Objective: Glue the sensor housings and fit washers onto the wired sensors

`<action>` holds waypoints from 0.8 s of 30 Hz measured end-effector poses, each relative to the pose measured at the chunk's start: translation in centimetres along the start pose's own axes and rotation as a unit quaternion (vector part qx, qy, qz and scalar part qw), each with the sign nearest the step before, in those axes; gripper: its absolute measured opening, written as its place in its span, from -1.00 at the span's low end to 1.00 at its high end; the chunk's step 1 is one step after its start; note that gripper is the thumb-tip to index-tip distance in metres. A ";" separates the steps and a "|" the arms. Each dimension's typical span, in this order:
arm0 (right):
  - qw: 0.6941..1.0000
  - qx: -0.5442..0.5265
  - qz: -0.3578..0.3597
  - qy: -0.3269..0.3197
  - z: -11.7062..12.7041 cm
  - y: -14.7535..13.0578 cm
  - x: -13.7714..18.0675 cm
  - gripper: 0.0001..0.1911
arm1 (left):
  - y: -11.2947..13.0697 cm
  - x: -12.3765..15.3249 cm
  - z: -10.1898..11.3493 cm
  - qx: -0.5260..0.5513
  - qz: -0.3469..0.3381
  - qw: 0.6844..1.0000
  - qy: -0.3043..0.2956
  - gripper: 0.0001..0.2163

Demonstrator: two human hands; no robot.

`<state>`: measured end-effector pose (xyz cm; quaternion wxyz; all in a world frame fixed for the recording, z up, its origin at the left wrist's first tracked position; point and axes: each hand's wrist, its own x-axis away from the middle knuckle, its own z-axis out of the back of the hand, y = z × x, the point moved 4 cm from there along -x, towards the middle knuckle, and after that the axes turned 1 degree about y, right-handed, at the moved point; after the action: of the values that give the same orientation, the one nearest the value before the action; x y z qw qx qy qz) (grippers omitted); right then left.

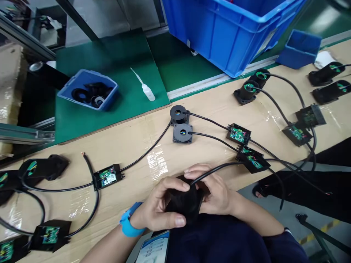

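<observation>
Close to my body, a black housing (184, 202) is gripped between both hands. My left hand (156, 204) wraps round its left side, thumb below and fingers over the upper edge. On the other side, my right hand (216, 191) curls its fingers round the top right. A black cable (216, 168) runs from the housing's top, past my right fingers, to an open black box with a green circuit board (254, 162). Beyond my hands, two round black parts on square flanges (182, 133) sit on the cardboard, each cabled to a small box. The housing's underside is hidden.
More cabled boxes (108, 176) and black cylinders (44, 168) lie along the cardboard-covered bench (137, 142). Behind are a small blue bin (109, 98) of black parts, a white squeeze bottle (148, 92) and a large blue crate (208, 33). A phone (153, 248) is at my lap.
</observation>
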<state>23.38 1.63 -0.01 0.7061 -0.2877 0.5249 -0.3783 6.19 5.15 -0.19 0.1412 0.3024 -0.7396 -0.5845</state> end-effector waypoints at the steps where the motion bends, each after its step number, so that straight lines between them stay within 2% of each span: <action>1: 1.000 -0.015 -0.001 0.000 0.0 0.0 0.1 -0.35 | -0.1 0.0 0.0 0.005 0.001 1.000 -0.004 -0.49; 6: 0.998 -0.049 -0.035 0.005 0.2 0.3 0.5 -0.38 | -0.6 0.2 -0.2 0.020 0.001 1.000 -0.006 -0.46; 13: 0.997 -0.049 -0.052 -0.001 0.4 0.2 0.4 -0.44 | -1.1 0.2 -1.0 0.046 0.053 0.996 0.057 -0.30; 19: 0.998 -0.020 -0.051 -0.003 0.3 0.1 0.6 -0.44 | -0.7 -0.1 -0.9 0.039 0.070 0.995 0.054 -0.32; 20: 0.998 -0.018 -0.062 -0.014 0.3 0.2 0.7 -0.39 | -0.7 0.0 -0.8 0.037 0.072 0.995 0.060 -0.32; 22: 0.992 -0.045 -0.113 -0.046 0.3 0.6 1.0 -0.16 | -0.6 0.1 -0.4 0.032 0.081 0.993 0.075 -0.28; 24: 0.977 -0.125 -0.168 -0.046 0.3 1.1 1.1 0.02 | -0.6 0.2 -0.2 0.028 0.092 0.992 0.080 -0.23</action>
<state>24.15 1.29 -1.36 0.6144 -0.4752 0.4791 -0.4088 6.28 4.77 -0.72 0.2444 0.2823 -0.7670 -0.5218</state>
